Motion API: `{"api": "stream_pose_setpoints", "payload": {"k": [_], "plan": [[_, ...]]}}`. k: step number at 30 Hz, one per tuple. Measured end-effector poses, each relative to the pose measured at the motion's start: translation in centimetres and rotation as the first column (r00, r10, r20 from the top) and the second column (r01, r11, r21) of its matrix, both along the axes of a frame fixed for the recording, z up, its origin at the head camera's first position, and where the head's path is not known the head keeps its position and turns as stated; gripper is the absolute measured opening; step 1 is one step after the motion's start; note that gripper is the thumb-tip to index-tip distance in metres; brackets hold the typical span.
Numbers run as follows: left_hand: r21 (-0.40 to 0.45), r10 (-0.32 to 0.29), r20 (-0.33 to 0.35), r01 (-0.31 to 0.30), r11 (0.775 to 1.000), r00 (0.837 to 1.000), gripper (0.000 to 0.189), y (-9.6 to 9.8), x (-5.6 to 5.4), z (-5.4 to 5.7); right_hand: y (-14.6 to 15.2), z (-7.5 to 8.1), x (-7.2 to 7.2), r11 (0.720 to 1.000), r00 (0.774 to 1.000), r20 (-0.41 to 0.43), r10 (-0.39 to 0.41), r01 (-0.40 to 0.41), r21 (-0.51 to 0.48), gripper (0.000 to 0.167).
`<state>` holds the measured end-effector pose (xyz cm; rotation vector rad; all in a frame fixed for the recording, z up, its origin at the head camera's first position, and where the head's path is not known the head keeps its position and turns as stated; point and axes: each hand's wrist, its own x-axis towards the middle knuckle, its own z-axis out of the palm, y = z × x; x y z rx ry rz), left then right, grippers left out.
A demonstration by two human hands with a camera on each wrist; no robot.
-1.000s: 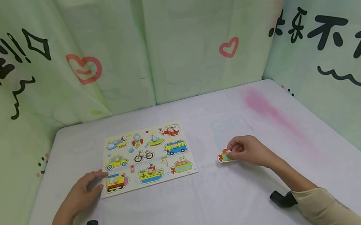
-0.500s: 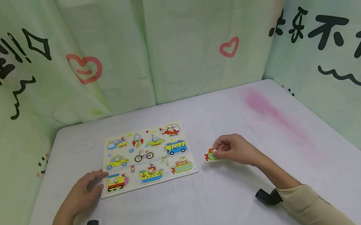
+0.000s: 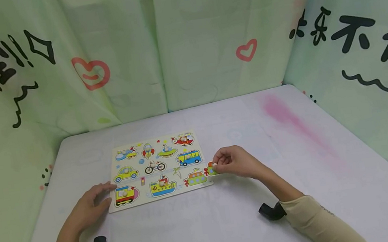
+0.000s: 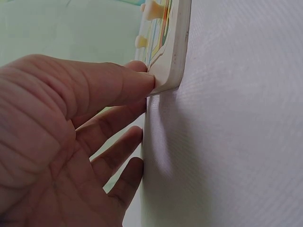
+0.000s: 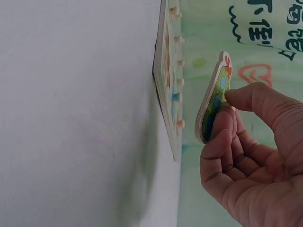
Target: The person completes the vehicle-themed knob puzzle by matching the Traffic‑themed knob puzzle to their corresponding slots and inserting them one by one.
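A white wooden peg puzzle board (image 3: 144, 194) lies flat on the table, with colorful vehicle pictures and small knobs. At its left edge rests my left hand (image 3: 89, 206); in the left wrist view the thumb (image 4: 137, 85) and index finger touch the corner, other fingers spread straight. My right hand (image 3: 238, 162) pinches the knob of a green submarine puzzle piece (image 5: 215, 101) with a red propeller. In the head view the piece overlaps the board's right edge, beside the printed submarine (image 3: 195, 178). The right wrist view shows it tilted and raised above the board's surface.
A white cloth (image 3: 179, 233) with a pink stain (image 3: 285, 117) covers the table. Green curtains (image 3: 199, 22) with black lettering and hearts enclose the back and sides. Black wrist mounts (image 3: 273, 211) sit at both sleeves.
My right hand has carried the submarine piece leftward from the table area right of the board to the board's right edge. The left hand and board have stayed in place.
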<state>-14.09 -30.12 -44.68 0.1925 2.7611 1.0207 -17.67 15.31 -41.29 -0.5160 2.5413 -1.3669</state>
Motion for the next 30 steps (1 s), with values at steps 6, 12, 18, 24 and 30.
{"api": "stream_pose_setpoints", "payload": {"k": [6,12,18,24,30], "plan": [[0.011,0.0,0.002,0.0,1.0,1.0,0.043,-0.1,-0.2,-0.2,-1.5,-0.3,-0.4,0.999,0.999,-0.005,0.038,-0.037,0.017,0.009],[0.01,0.006,0.013,-0.006,1.0,1.0,0.043,-0.1,-0.1,-0.3,-2.8,-0.5,-0.8,0.994,0.996,-0.019,0.085,-0.084,0.066,0.008],[0.013,0.008,0.015,-0.008,1.0,1.0,0.043,-0.1,-0.1,-0.4,-3.9,-0.7,-1.2,0.986,0.991,-0.022,0.134,-0.131,0.101,0.006],[0.004,0.006,0.007,-0.006,1.0,1.0,0.043,-0.2,-0.2,-0.3,-5.0,-0.9,-1.7,0.978,0.989,0.003,0.145,-0.144,0.153,0.005],[-0.006,0.01,0.017,-0.01,1.0,1.0,0.043,0.0,-0.2,-0.1,-6.1,-0.9,-1.9,0.968,0.99,0.004,0.14,-0.138,0.209,0.006]]}}
